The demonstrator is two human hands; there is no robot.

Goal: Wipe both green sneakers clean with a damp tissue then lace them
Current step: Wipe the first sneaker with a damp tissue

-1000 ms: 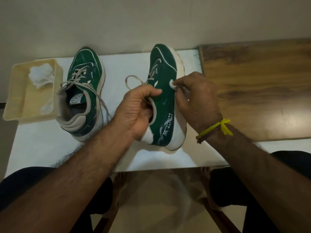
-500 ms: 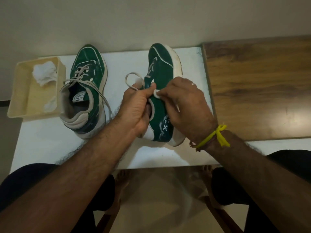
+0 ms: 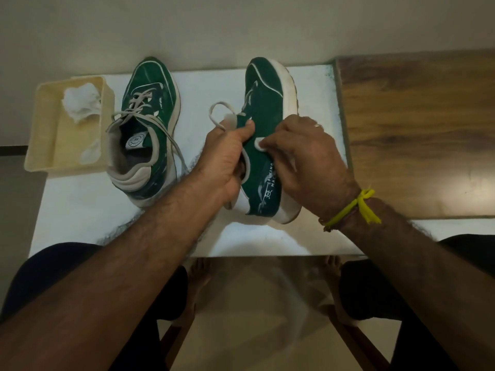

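Two green sneakers with white soles are on a white table (image 3: 80,215). The right sneaker (image 3: 265,103) is tilted onto its side, sole facing right. My left hand (image 3: 227,156) grips its collar and tongue, thumb on the green upper. My right hand (image 3: 308,159) pinches a small white tissue (image 3: 259,144) against the sneaker's side panel. The left sneaker (image 3: 150,103) stands upright with its grey laces loose and trailing toward the right.
A cream plastic tray (image 3: 42,124) at the table's left edge holds crumpled white tissues (image 3: 81,103). A brown wooden surface (image 3: 417,135) adjoins the table on the right. The wall is close behind. My knees and bare feet are below the front edge.
My right hand slid the tissue from near the sole edge leftward and down along the sneaker's side, toward my left thumb. My left hand kept its grip on the collar.
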